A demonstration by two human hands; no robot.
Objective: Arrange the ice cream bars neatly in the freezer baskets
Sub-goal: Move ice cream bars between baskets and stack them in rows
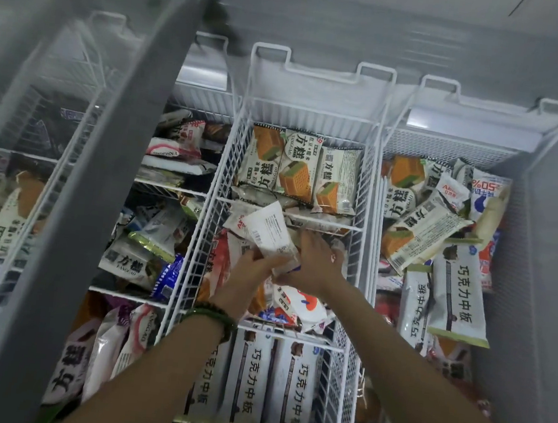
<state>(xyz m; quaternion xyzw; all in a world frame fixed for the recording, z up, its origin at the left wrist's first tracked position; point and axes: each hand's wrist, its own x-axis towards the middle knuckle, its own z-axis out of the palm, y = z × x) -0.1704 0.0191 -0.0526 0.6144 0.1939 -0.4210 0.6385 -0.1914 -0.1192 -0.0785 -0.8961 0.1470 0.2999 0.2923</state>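
Note:
Both my hands reach into the middle white wire basket (218, 184) of the chest freezer. My left hand (253, 263) and my right hand (314, 259) are together shut on a white wrapped ice cream bar (267, 230), held tilted over the basket's middle compartment. Orange-and-white bars (295, 171) lie side by side in the far compartment. Grey-white chocolate bars (253, 377) stand in a row in the near compartment, partly hidden by my left forearm. Loose red-and-white bars (305, 303) lie under my hands.
The left basket (156, 184) holds jumbled mixed bars. The right basket (384, 143) holds a loose pile of orange and grey-white bars (448, 291). A grey sliding lid frame (104, 158) slants across the left side. The freezer's grey wall (539, 273) bounds the right.

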